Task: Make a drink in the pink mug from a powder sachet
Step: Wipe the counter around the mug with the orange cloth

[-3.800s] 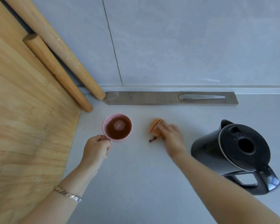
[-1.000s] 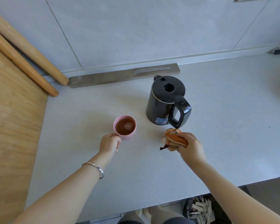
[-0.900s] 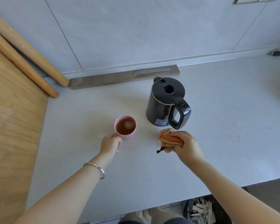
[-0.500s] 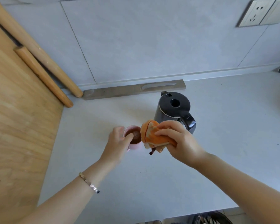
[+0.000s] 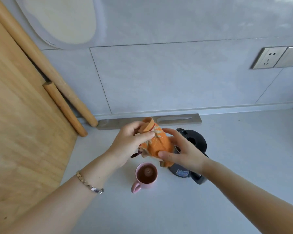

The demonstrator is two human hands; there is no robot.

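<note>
The pink mug (image 5: pixel 146 183) stands on the grey counter (image 5: pixel 159 210), filled with a brown drink that has foam in the middle, its handle turned to the near left. Above it both hands hold an orange sachet (image 5: pixel 158 144), crumpled and torn. My left hand (image 5: pixel 130 144) pinches its upper left part. My right hand (image 5: pixel 181 149) grips its right side, thumb on the lower end. A dark scrap hangs from the sachet's lower left edge.
A black kettle (image 5: pixel 191 154) stands just right of the mug, partly behind my right hand. A metal strip (image 5: pixel 176 119) lies along the wall. Wooden poles (image 5: pixel 66 108) and a wooden panel (image 5: pixel 15 132) fill the left. A wall socket (image 5: pixel 269 57) sits upper right.
My left hand has let go of the mug and come up to the sachet. My right hand has lifted the sachet off the counter to above the mug.
</note>
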